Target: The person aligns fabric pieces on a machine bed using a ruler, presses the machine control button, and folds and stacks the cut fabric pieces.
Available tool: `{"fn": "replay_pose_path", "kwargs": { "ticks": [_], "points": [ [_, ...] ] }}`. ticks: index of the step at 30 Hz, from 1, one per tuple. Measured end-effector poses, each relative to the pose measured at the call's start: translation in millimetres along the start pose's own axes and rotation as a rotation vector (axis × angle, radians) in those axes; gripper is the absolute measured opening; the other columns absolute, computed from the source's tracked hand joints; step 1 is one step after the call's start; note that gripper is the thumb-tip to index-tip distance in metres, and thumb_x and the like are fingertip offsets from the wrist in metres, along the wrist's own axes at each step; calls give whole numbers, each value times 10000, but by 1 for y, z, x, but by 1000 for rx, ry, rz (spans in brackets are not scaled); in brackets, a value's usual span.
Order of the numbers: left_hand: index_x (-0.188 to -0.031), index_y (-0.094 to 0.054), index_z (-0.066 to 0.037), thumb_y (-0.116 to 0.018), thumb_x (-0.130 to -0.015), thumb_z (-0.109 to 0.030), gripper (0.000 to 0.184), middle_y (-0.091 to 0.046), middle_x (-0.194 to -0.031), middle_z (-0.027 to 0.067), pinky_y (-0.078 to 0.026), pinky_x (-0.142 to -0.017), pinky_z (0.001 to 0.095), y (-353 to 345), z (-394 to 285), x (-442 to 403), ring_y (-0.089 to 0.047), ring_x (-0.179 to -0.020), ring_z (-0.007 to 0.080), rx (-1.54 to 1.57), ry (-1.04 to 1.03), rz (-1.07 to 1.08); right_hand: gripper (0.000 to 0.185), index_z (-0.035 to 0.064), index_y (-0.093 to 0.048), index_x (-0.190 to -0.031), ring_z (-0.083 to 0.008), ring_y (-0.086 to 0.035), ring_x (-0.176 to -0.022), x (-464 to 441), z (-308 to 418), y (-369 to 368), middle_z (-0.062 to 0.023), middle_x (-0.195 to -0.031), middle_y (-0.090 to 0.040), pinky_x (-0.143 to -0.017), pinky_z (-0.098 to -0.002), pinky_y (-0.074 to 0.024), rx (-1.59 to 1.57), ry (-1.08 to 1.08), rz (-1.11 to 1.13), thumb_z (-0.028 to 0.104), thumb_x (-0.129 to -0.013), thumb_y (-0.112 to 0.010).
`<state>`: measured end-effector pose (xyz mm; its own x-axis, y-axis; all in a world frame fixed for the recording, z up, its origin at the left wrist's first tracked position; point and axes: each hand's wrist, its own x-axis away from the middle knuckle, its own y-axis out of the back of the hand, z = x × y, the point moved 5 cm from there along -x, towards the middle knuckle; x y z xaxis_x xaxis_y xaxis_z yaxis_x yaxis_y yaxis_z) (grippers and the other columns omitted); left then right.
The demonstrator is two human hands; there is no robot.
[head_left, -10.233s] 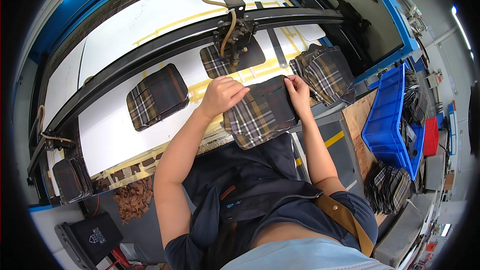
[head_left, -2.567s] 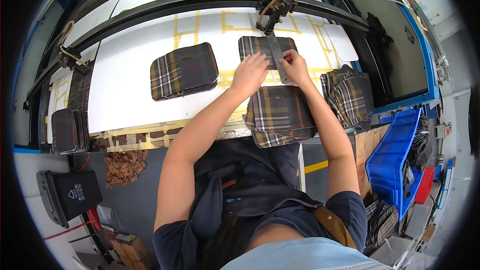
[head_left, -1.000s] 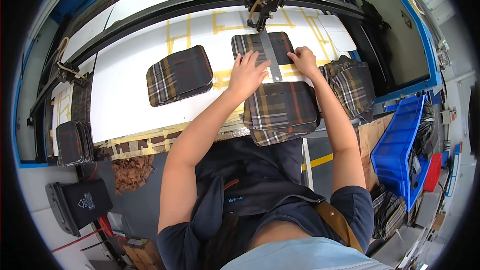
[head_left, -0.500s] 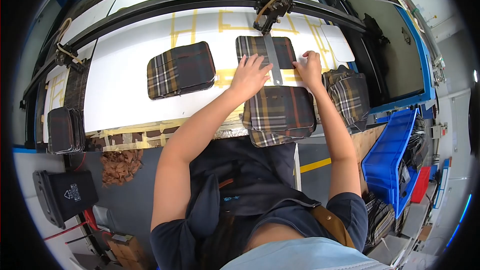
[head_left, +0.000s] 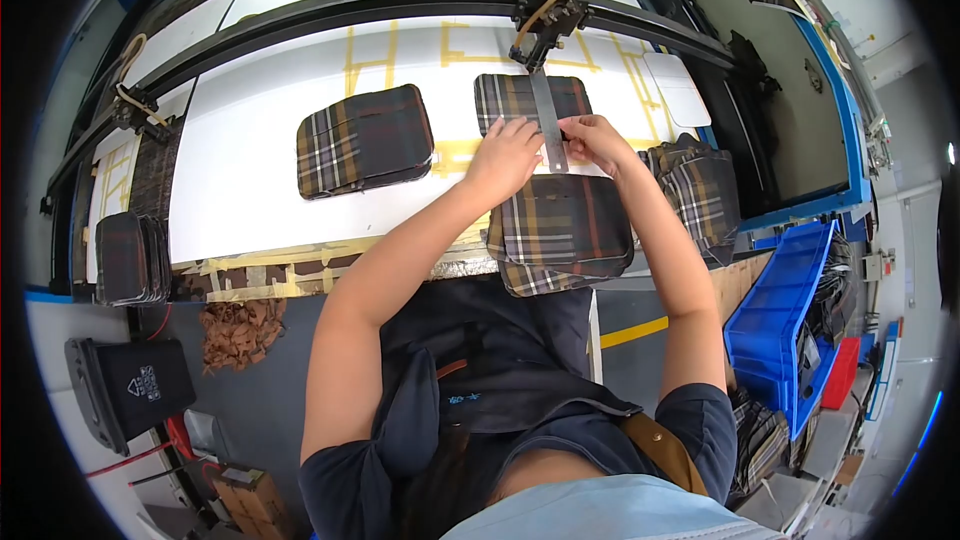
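Observation:
A dark plaid fabric piece (head_left: 505,98) with rounded corners lies on the white board, under the machine head. Across it runs a metal ruler (head_left: 547,105), its near end past the piece's lower edge. My left hand (head_left: 506,152) rests on the lower left of the piece with its fingers laid out, tips close to the ruler. Just right of the ruler, my right hand (head_left: 598,145) has thumb and fingers pinched together at the piece's lower edge; what is between them is hidden. Nearer to me, a stack of plaid pieces (head_left: 560,230) overlaps the board's front edge.
More plaid stacks lie at left on the board (head_left: 365,140), at right (head_left: 695,190) and at far left (head_left: 135,258). A black rail (head_left: 400,5) carrying the machine head (head_left: 545,25) spans above the board. A blue bin (head_left: 780,310) stands at right.
My right hand has moved left from the piece's lower right corner to beside the ruler, its fingers now pinched. My left hand's fingers have drawn slightly closer together.

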<state>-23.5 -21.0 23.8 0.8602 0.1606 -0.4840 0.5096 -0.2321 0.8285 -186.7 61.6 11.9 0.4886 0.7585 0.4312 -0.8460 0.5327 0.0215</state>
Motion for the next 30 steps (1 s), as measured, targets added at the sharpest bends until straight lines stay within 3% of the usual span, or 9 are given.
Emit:
{"fn": "replay_pose_path", "kwargs": {
  "ticks": [2,5,8,9,15,18,22,25,30],
  "points": [
    [-1187,-603,-53,-643,-874,-189,344,-563,-1258,108,-367,-1079,484,1,0,1,-474,-1269,287,-7,1,3,247,4,-638,-880,-88,-478,-535,-3,4,-3,-1,-646,-511,-509,-252,-437,60,-10,2,247,-897,-681],
    [-1159,-603,-53,-648,-866,-194,329,-565,-1237,106,-372,-1068,484,-4,1,1,-475,-1261,286,-38,-13,-12,302,9,-626,-748,-135,-475,-535,-12,12,-11,-54,-596,-501,-523,-321,-427,795,279,-137,271,-885,-685],
    [-1137,-603,-53,-653,-860,-203,319,-566,-1223,103,-374,-1060,482,-5,1,1,-476,-1253,286,-48,-29,-40,358,-8,-602,-678,-172,-460,-537,-22,1,3,-107,-576,-512,-543,-366,-411,694,439,-220,275,-884,-673],
    [-1163,-602,-53,-646,-870,-202,332,-564,-1248,104,-368,-1073,484,-4,1,2,-474,-1262,288,-37,-20,-25,336,-19,-624,-729,-180,-431,-551,-17,3,12,-110,-596,-545,-553,-361,-400,642,437,-247,269,-899,-653],
    [-1194,-601,-53,-621,-895,-207,337,-555,-1299,116,-356,-1088,487,-6,2,2,-457,-1293,293,-26,7,15,282,-19,-687,-888,-320,-628,-669,12,5,80,-185,-726,-649,-647,-407,-474,899,455,-444,257,-911,-638],
    [-1199,-597,-52,-614,-903,-211,337,-546,-1319,127,-353,-1087,489,-6,4,2,-448,-1305,300,-16,13,26,302,-14,-682,-987,-366,-662,-743,52,26,91,-205,-790,-673,-681,-421,-497,994,451,-621,275,-916,-636],
    [-1203,-600,-60,-628,-887,-204,349,-545,-1317,131,-359,-1075,496,-8,4,2,-452,-1296,311,7,-4,13,249,21,-671,-1034,-297,-648,-694,135,91,84,-155,-816,-668,-660,-376,-498,998,579,-761,237,-914,-645],
    [-1202,-601,-65,-641,-871,-195,357,-550,-1311,132,-366,-1066,500,-5,2,-1,-466,-1279,318,28,-15,11,158,32,-674,-1021,-188,-615,-674,214,150,110,-114,-845,-667,-633,-305,-480,946,919,-1017,146,-920,-631],
    [-1217,-595,-52,-642,-879,-194,370,-551,-1307,121,-343,-1087,486,-5,0,0,-470,-1273,301,-12,-21,18,173,30,-679,-1032,-146,-617,-748,326,210,251,-94,-907,-693,-693,-288,-487,882,1070,-1495,129,-945,-566]
  ]
}}
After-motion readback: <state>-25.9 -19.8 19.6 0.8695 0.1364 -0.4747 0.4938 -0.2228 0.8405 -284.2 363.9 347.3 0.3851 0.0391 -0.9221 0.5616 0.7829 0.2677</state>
